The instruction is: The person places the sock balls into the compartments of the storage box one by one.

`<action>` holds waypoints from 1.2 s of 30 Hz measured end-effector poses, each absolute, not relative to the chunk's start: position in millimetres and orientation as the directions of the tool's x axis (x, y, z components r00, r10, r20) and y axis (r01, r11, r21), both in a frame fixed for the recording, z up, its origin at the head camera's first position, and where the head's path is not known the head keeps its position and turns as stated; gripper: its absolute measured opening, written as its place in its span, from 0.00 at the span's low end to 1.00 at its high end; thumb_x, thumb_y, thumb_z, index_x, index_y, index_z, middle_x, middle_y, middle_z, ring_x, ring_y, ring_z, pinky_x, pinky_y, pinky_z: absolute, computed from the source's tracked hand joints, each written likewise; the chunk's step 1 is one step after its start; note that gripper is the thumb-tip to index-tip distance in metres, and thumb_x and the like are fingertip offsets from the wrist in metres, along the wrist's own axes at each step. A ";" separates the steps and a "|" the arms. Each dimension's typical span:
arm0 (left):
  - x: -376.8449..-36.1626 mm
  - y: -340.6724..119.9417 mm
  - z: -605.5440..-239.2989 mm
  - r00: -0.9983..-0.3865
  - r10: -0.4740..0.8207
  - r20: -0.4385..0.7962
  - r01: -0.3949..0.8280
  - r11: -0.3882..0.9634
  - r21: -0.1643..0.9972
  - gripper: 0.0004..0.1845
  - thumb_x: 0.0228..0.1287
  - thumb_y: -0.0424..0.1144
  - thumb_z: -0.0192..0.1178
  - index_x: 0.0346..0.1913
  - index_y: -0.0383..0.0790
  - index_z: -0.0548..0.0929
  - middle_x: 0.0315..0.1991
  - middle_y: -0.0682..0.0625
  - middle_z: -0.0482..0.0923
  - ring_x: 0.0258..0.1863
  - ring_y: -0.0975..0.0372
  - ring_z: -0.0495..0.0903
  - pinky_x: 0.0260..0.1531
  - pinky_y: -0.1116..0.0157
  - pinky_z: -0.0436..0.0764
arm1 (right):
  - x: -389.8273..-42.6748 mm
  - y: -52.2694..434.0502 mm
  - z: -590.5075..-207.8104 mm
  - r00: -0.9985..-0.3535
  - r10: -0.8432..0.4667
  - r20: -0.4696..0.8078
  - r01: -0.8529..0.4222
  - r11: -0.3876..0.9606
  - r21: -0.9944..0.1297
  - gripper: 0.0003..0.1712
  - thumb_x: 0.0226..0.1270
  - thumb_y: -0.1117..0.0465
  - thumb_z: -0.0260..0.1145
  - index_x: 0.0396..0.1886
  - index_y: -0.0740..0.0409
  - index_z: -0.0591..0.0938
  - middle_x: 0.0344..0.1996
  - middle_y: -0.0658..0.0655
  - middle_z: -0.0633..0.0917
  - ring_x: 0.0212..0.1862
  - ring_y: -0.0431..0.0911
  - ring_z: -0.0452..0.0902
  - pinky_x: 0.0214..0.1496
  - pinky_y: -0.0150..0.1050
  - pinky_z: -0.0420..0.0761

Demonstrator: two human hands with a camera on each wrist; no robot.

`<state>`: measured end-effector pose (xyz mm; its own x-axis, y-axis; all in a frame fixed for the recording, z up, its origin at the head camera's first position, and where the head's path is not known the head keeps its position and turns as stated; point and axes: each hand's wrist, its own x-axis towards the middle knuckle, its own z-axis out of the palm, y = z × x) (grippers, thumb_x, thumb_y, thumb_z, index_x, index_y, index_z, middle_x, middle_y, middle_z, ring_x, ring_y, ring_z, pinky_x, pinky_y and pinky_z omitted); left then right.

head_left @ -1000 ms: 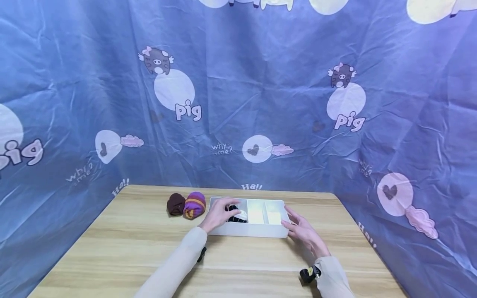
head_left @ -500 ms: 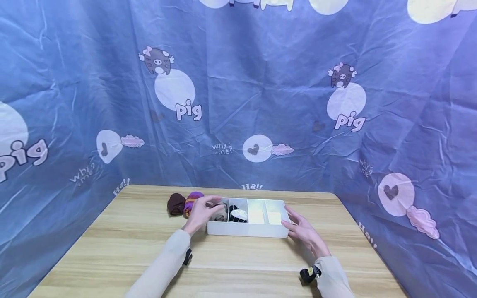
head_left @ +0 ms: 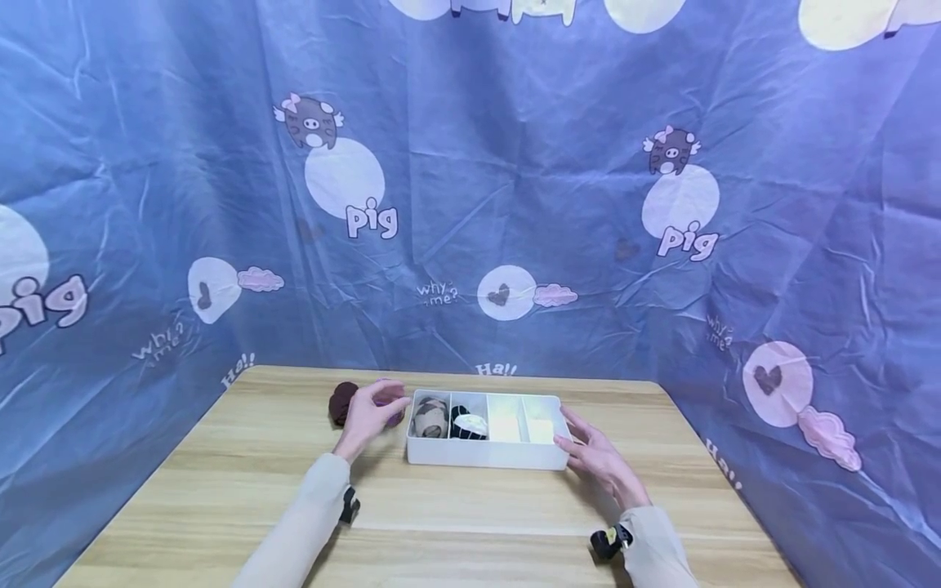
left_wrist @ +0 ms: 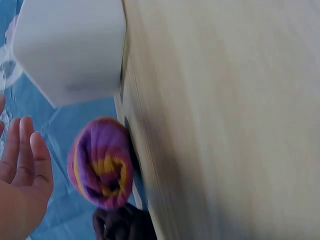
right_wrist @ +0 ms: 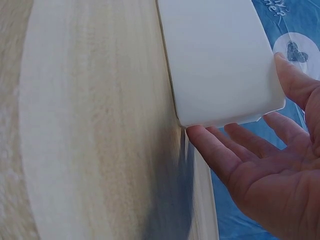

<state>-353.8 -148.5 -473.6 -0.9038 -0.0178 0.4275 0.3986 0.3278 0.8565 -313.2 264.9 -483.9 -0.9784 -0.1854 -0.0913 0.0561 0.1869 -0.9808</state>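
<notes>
My left hand (head_left: 366,415) is over the purple-and-yellow striped rolled sock (left_wrist: 99,150), partly hiding it in the head view. In the left wrist view its fingers are extended beside the roll, with a gap between. A dark brown rolled sock (head_left: 341,403) lies just left of the striped one. At the right end of a white divided box (head_left: 485,455), my right hand (head_left: 601,459) holds the corner, thumb at the front and fingers along the end wall. A beige-grey patterned rolled sock (head_left: 430,418) fills the leftmost compartment; a black-and-white checked one (head_left: 469,423) sits beside it.
The two right compartments (head_left: 504,416) of the box show bare white floors. Wooden tabletop (head_left: 470,531) stretches in front of the box. A blue printed curtain (head_left: 470,204) hangs behind and along both sides of the table.
My left hand has moved left from over the checked sock, past the patterned one, to the striped roll. The patterned sock has come into view in the box. My right hand stays put.
</notes>
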 end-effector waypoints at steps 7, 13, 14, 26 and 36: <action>-357.4 -174.7 -479.9 -0.920 -0.073 0.386 0.338 0.354 0.872 0.21 0.56 0.36 0.72 0.52 0.33 0.84 0.41 0.41 0.87 0.37 0.64 0.83 0.39 0.74 0.79 | -313.8 266.6 -485.7 -0.976 -0.198 -0.088 0.050 0.190 -0.981 0.43 0.71 0.59 0.62 0.79 0.52 0.51 0.76 0.71 0.50 0.72 0.66 0.59 0.68 0.56 0.69; -359.0 -200.5 -481.8 -0.935 -0.152 0.320 0.254 0.340 0.905 0.22 0.58 0.37 0.71 0.55 0.32 0.82 0.49 0.35 0.84 0.41 0.66 0.82 0.41 0.78 0.76 | -315.1 265.3 -487.9 -0.978 -0.187 -0.091 0.057 0.177 -0.982 0.42 0.71 0.60 0.62 0.79 0.52 0.52 0.76 0.71 0.51 0.72 0.66 0.58 0.68 0.57 0.68; -359.5 -203.8 -481.6 -0.935 -0.173 0.310 0.239 0.337 0.911 0.22 0.58 0.37 0.71 0.55 0.33 0.82 0.50 0.35 0.83 0.42 0.64 0.82 0.42 0.78 0.76 | -315.3 265.5 -488.1 -0.979 -0.186 -0.090 0.057 0.176 -0.983 0.43 0.71 0.60 0.62 0.79 0.52 0.52 0.76 0.71 0.51 0.72 0.66 0.58 0.68 0.57 0.68; -365.5 -229.7 -483.6 -0.966 -0.211 0.151 0.081 0.308 0.948 0.29 0.58 0.34 0.69 0.63 0.33 0.76 0.63 0.33 0.73 0.65 0.45 0.69 0.68 0.51 0.65 | -317.8 266.9 -484.3 -0.978 -0.191 -0.088 0.053 0.182 -0.982 0.44 0.71 0.59 0.63 0.79 0.51 0.51 0.76 0.71 0.50 0.71 0.66 0.59 0.68 0.56 0.69; -377.2 -236.0 -488.9 -0.969 -0.228 0.100 0.036 0.270 0.962 0.28 0.58 0.31 0.68 0.62 0.34 0.77 0.68 0.36 0.69 0.68 0.46 0.61 0.69 0.52 0.62 | -317.5 266.7 -487.1 -0.978 -0.191 -0.089 0.052 0.191 -0.980 0.43 0.71 0.60 0.62 0.79 0.51 0.51 0.76 0.72 0.50 0.72 0.66 0.57 0.68 0.56 0.68</action>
<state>-377.2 -236.0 -488.9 -0.9686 -0.2277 0.1001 0.0359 0.2701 0.9621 -317.5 266.7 -487.1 -0.9775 -0.1909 -0.0893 0.0524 0.1907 -0.9802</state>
